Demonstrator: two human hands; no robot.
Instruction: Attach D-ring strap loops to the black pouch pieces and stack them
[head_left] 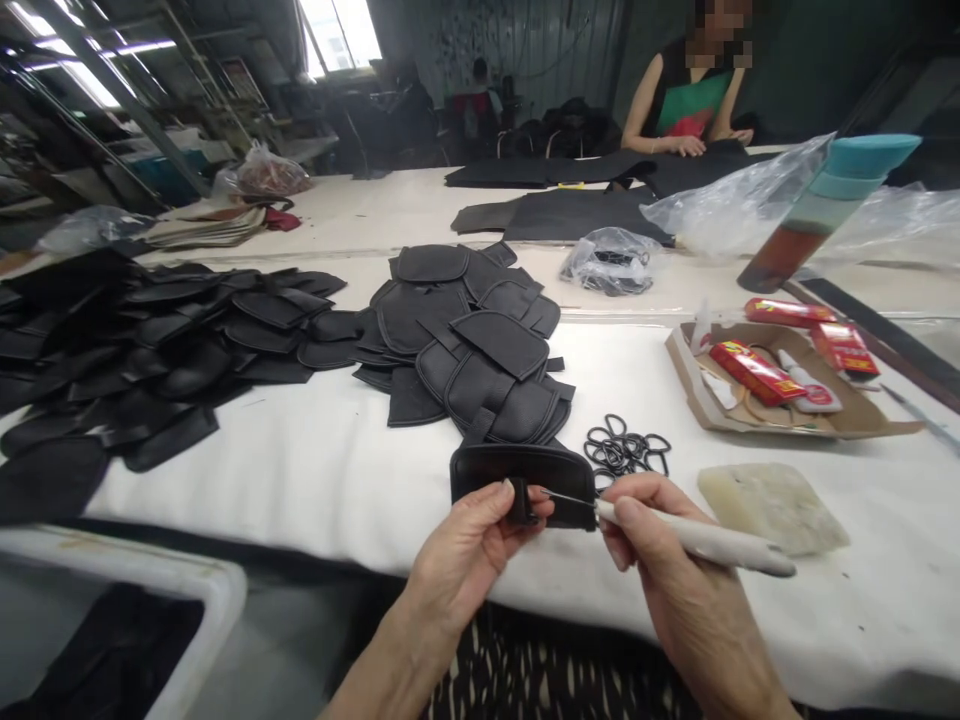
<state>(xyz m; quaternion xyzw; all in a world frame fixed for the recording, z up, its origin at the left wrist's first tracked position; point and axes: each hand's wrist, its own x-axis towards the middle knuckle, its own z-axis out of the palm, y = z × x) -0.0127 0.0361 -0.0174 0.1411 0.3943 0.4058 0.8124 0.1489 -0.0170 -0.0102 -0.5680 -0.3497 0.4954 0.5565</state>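
Currently left hand (469,535), fingers pinching black strap (519,502) in front of black piece (480,463) by tabletop (322,500) edge; right hand (664,565), fingers closed round white-handled pointed tool (724,541), tip near strap. Probably best: strap held firm, tip angled off skin.

The white-covered counter (315,480) bears a cardboard tray (686,395); left of the tray, black D-rings (616,455), then piled black pouches (491,385), then a wider black heap (180,330); in front of it, a pale block (772,507).

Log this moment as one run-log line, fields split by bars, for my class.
left hand: pinches black strap | right hand: grips white-handled tool, thin tip toward strap | nearby: black piece, black rings, pale block
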